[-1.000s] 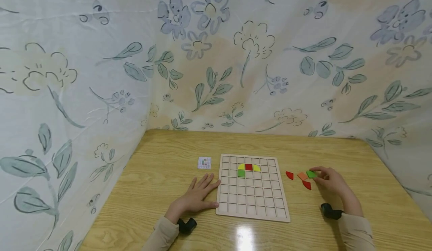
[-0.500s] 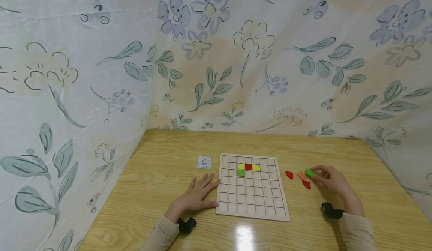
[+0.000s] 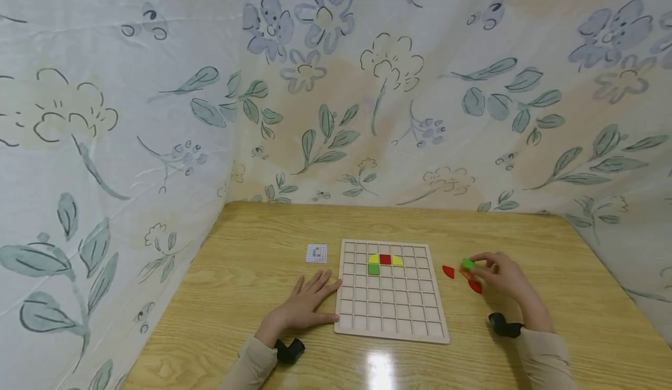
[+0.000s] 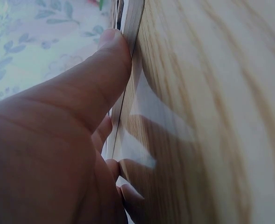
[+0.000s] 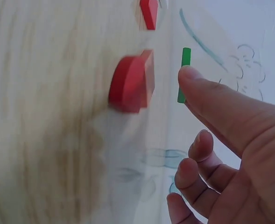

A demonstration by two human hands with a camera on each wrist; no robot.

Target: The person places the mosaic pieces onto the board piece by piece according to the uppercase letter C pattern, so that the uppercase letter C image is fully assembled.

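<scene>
Leftward, toward the board, the right hand (image 3: 501,273) has shifted since a half second ago, carrying the green tile (image 3: 468,264) from beside the orange tile (image 5: 148,79) to above it. Thumb and forefinger pinch that tile edge-on, parted only by its thickness, and it hangs apart from the pieces below; the other fingers curl loosely. As before, the left hand (image 3: 307,305) lies with fingers spread, holding nothing, its thumb and forefinger touching the left edge of the board (image 3: 388,309).

Near the right hand sit two red quarter-rounds, one (image 3: 475,287) just beside the orange tile, the other (image 3: 448,271) nearer the board. On the grid, two yellow quarter-rounds (image 3: 397,260) flank a red square (image 3: 385,259), with a green square (image 3: 374,269) below the left one. A small card (image 3: 317,253) lies past the left fingertips. Wood-grained counter (image 3: 252,227) carries all this (a bright glare (image 3: 380,369) marks its near part), and flowered cloth (image 3: 388,116) rises behind and at both sides.

From the head, the held tile and fingers partly hide the orange one. The left wrist view is dim, its lower fingers mostly covered; both sleeves (image 3: 546,355) are cut off below. Between the board's right edge and the held tile runs a strip of counter, with the nearer red piece in it.
</scene>
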